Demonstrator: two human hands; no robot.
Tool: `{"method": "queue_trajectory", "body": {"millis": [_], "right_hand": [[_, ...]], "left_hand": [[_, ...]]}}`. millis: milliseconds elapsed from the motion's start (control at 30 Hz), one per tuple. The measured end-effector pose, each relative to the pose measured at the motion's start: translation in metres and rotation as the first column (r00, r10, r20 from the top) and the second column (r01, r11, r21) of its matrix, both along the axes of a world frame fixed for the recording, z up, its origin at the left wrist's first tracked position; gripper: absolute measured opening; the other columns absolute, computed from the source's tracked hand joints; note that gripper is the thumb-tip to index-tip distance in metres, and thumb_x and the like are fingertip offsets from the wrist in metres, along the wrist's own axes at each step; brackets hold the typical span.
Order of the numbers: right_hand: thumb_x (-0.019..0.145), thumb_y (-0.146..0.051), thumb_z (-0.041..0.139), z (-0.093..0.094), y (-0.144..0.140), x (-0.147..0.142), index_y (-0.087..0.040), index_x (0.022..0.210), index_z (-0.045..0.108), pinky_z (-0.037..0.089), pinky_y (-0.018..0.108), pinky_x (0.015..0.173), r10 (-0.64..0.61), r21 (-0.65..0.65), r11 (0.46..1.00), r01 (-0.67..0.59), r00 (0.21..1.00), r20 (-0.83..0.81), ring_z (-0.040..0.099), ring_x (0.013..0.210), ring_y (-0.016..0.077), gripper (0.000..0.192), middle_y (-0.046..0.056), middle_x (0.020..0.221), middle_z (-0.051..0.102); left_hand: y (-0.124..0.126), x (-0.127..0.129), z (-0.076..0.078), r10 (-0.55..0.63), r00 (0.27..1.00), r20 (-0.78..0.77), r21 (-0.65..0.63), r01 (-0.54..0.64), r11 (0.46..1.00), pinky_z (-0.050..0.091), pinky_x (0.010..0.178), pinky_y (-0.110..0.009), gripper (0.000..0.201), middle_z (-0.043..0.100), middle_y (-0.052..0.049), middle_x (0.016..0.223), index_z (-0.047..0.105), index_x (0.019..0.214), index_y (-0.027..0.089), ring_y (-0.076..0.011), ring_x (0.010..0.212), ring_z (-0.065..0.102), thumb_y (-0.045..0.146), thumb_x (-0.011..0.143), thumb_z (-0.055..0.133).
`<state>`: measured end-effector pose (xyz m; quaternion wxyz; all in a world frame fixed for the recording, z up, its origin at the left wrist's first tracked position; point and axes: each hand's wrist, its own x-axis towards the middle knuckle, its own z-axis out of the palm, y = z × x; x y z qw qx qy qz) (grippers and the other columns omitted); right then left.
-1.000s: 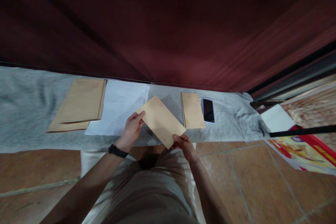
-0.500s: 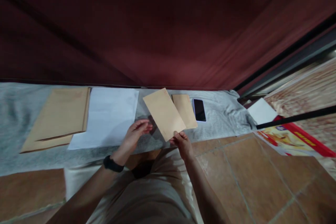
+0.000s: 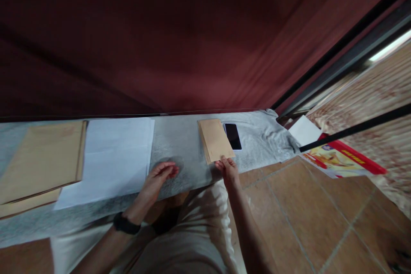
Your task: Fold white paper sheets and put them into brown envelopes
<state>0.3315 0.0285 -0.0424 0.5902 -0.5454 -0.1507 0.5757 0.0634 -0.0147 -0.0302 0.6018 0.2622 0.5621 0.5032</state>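
Note:
My right hand [image 3: 228, 168] pinches the near end of a small brown envelope [image 3: 217, 139] between thumb and fingers. That envelope lies over another small brown envelope [image 3: 203, 139], whose left edge shows beneath it. Just right of the pair, a dark-screened phone [image 3: 233, 136] rests on the grey cloth, close to the held envelope's edge. My left hand [image 3: 161, 174], with a dark band on its wrist, hovers over the cloth to the left. Its fingers are loosely curled together, with nothing visible in them. White paper sheets [image 3: 118, 150] lie left of this hand.
Large brown envelopes [image 3: 45, 158] are stacked at the far left, overlapping the white sheets. The grey cloth [image 3: 180, 137] covers a narrow surface against a dark red upright panel [image 3: 192, 51]. At right are a black bar [image 3: 359, 127], a white item [image 3: 305, 130] and a colourful red-edged package [image 3: 343, 158].
My right hand has brought the tilted small envelope down onto the other one, roughly lining them up. My left hand's fingers have curled in. The view has shifted right.

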Motion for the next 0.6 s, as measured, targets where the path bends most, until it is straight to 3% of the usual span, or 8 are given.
{"method": "queue_trajectory", "body": {"millis": [167,400,600], "right_hand": [[0.060,-0.046,0.094,-0.003,0.002,0.000,-0.022,0.066,0.053,0.062,0.025,0.054,0.046,-0.035,0.998,-0.046,0.999,0.013,0.071,0.057,0.0158,0.048,-0.001,0.059,0.069],[0.070,-0.050,0.087,0.000,0.002,0.008,-0.016,0.074,0.067,0.060,0.022,0.051,0.192,-0.091,0.977,-0.192,0.981,-0.011,0.069,0.054,0.0132,0.041,0.008,0.073,0.077],[0.079,-0.043,0.081,0.004,0.002,0.010,-0.012,0.074,0.073,0.057,0.019,0.047,0.270,-0.145,0.953,-0.267,0.963,0.002,0.068,0.051,0.0122,0.033,0.010,0.071,0.077]], "left_hand": [[-0.002,-0.002,-0.005,-0.010,1.000,-0.001,0.012,0.010,1.000,0.057,0.083,-0.034,0.050,0.077,-0.008,0.087,0.075,0.089,0.019,-0.0225,0.084,0.072,0.055,0.058,0.089],[-0.007,-0.003,0.002,-0.015,1.000,0.000,0.029,0.015,0.999,0.056,0.084,-0.032,0.046,0.077,-0.008,0.091,0.075,0.091,0.019,-0.0212,0.085,0.072,0.054,0.063,0.088],[-0.008,-0.002,-0.001,0.007,1.000,0.001,0.058,-0.007,0.998,0.057,0.082,-0.034,0.046,0.076,-0.008,0.089,0.075,0.090,0.019,-0.0227,0.085,0.072,0.053,0.063,0.088]]}}
